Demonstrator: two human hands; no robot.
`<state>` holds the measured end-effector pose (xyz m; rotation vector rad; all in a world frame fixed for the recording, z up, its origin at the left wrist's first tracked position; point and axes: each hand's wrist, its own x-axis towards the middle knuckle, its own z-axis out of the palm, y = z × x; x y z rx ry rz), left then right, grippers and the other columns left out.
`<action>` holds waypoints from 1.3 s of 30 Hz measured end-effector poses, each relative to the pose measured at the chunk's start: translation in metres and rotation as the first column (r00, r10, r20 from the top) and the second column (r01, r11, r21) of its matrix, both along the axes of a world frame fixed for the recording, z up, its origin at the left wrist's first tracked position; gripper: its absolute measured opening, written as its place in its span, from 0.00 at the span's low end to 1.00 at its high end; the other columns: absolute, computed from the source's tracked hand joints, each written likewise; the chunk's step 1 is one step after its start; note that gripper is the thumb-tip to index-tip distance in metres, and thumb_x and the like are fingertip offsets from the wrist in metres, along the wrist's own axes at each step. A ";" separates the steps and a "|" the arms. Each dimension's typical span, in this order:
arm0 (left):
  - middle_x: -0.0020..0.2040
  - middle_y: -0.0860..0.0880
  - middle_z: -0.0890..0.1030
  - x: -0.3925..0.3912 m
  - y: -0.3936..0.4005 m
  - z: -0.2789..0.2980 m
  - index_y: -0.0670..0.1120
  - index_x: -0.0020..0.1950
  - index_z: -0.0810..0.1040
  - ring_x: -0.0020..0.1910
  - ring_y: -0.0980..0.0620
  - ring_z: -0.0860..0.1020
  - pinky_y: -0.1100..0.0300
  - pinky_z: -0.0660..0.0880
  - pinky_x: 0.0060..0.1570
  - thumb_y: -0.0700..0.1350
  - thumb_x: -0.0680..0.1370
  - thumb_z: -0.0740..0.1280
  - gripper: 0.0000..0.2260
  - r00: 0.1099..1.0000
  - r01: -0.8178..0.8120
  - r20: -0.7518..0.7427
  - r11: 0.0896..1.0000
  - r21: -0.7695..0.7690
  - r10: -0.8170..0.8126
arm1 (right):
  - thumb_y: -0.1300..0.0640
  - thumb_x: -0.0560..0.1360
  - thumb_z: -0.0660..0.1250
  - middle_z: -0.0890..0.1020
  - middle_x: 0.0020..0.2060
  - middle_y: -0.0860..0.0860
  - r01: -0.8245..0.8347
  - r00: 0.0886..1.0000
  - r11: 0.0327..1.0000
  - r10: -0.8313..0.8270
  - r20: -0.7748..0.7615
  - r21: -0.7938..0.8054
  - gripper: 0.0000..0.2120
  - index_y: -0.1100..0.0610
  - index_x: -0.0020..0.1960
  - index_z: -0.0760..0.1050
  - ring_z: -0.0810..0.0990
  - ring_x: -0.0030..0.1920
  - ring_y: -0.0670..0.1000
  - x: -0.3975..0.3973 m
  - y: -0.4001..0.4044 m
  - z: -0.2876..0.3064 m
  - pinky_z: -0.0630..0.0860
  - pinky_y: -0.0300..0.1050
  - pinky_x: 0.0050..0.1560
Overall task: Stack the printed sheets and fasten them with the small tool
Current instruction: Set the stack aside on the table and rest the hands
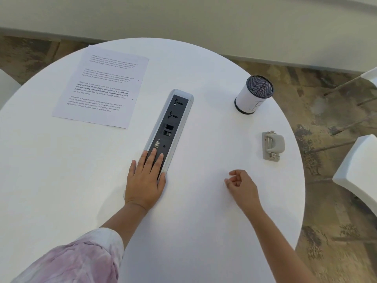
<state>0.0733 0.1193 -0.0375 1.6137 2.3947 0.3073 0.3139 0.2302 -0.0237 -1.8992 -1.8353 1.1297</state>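
Note:
Printed sheets [102, 87] lie flat at the far left of the round white table [204, 221], stacked with small marks along their right edge. A small grey hole-punch-like tool [273, 145] sits near the table's right edge. My left hand [144, 177] lies flat, fingers spread, on the near end of the socket panel, holding nothing. My right hand [240, 183] hovers low over the table with fingers loosely curled and nothing in them, a short way below and left of the grey tool.
A grey power and data socket panel [170, 121] runs down the table's middle. A white cylinder pen holder with a dark mesh inside [253, 94] stands at the far right. White chairs [359, 172] stand beside the table's right edge, over patterned carpet.

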 end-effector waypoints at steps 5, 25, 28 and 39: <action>0.71 0.45 0.69 0.000 0.000 -0.001 0.45 0.70 0.69 0.72 0.43 0.65 0.41 0.62 0.67 0.52 0.77 0.48 0.25 1.000 -0.003 0.002 1.000 -0.011 0.003 | 0.60 0.72 0.68 0.76 0.42 0.49 0.044 0.999 0.997 -0.044 0.003 0.071 0.10 0.57 0.52 0.74 0.75 0.38 0.41 -0.001 -0.022 -0.005 0.69 0.24 0.38; 0.70 0.44 0.70 0.000 -0.001 -0.002 0.45 0.69 0.69 0.71 0.42 0.66 0.41 0.63 0.66 0.52 0.77 0.49 0.24 1.000 -0.001 -0.013 1.000 -0.007 0.001 | 0.59 0.76 0.62 0.76 0.43 0.51 -0.162 0.952 0.970 0.105 0.288 0.181 0.05 0.58 0.46 0.76 0.75 0.42 0.50 -0.013 -0.027 0.005 0.68 0.39 0.42; 0.71 0.45 0.69 0.001 0.000 -0.002 0.45 0.70 0.69 0.71 0.42 0.65 0.41 0.62 0.67 0.52 0.77 0.49 0.25 1.000 -0.001 -0.008 1.000 -0.009 0.001 | 0.58 0.77 0.61 0.77 0.44 0.50 -0.131 0.961 0.980 0.088 0.262 0.152 0.06 0.57 0.47 0.76 0.75 0.42 0.49 -0.012 -0.024 0.004 0.68 0.38 0.43; 0.71 0.45 0.69 0.001 0.000 -0.001 0.45 0.70 0.68 0.72 0.43 0.64 0.41 0.62 0.67 0.52 0.77 0.49 0.25 1.000 -0.003 0.013 1.000 -0.006 0.003 | 0.60 0.78 0.61 0.80 0.35 0.50 0.256 0.920 0.951 -0.296 -0.259 -0.175 0.07 0.61 0.48 0.77 0.79 0.34 0.45 0.000 -0.005 0.000 0.77 0.39 0.47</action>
